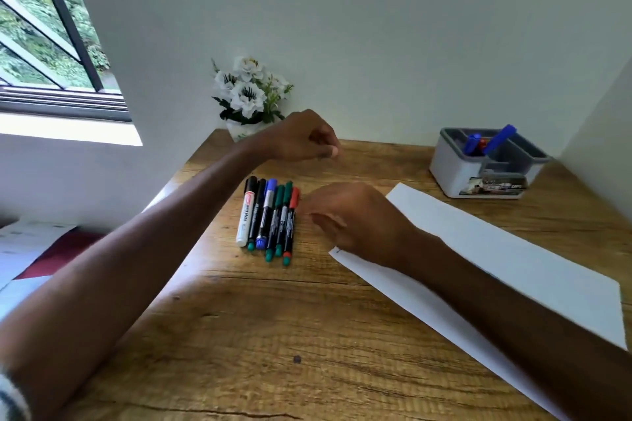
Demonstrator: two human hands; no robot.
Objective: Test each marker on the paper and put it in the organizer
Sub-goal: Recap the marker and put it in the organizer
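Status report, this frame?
Left hand curled, empty, above markers. Right hand open beside them, at paper corner. Six on table; some in organizer. Nothing blocking.

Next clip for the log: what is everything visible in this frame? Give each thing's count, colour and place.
loose markers: six; black, blue, green and red caps; side by side on the table, left of the paper
stored markers: two blue, something red; standing in the organizer
organizer: one; grey and white; table's far right
paper: one sheet; white; table's right side
flowers: one bunch; white, white pot; by the back wall
table: one; brown wood
window: one; dark frame; upper left
left hand: curled, empty, above the table
right hand: blurred, beside the red-capped marker
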